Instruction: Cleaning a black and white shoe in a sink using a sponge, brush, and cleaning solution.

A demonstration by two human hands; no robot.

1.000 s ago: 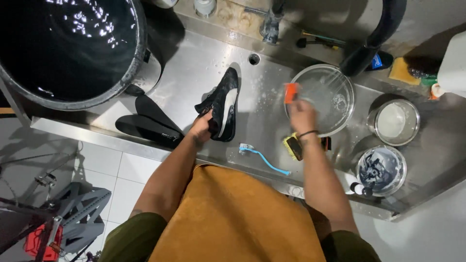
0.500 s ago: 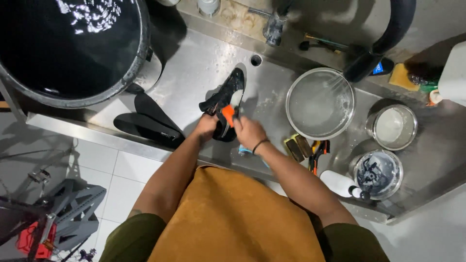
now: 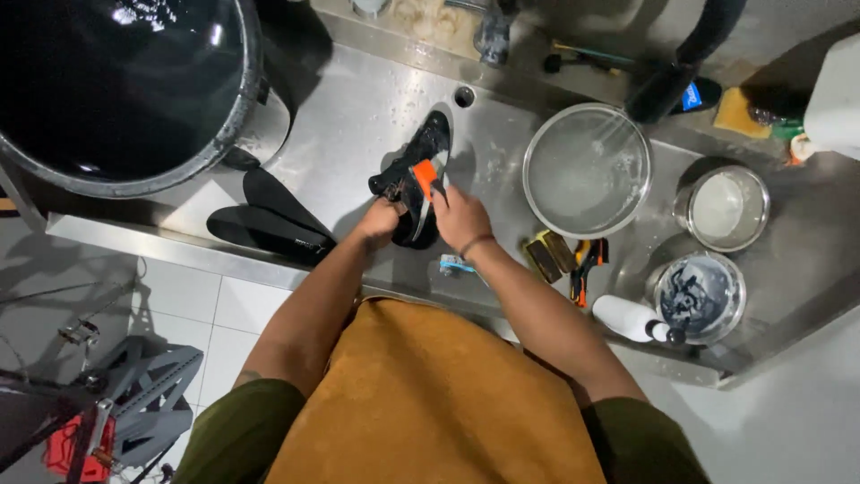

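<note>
I see the steel counter [image 3: 358,116] spread across the view, and I take the black shoe [image 3: 430,148] near its middle as my landmark. Up and left of the shoe stands a large dark tub [image 3: 107,81] full of dark water. Right of the shoe sits a wide metal bowl [image 3: 587,170] of cloudy water, and farther right two smaller metal bowls, one with white liquid [image 3: 727,206], one with grey foam [image 3: 699,296]. Left of the shoe lie two black insoles [image 3: 269,224], near the counter's front edge. My left hand [image 3: 381,220] is closed around the shoe's near end, gripping it and holding it on the counter. My right hand [image 3: 459,215] is curled shut on an orange brush [image 3: 424,172], which is pressed against the shoe's upper, just right of the left hand. A small blue brush [image 3: 455,264] lies just below the shoe, beside my right wrist.
</note>
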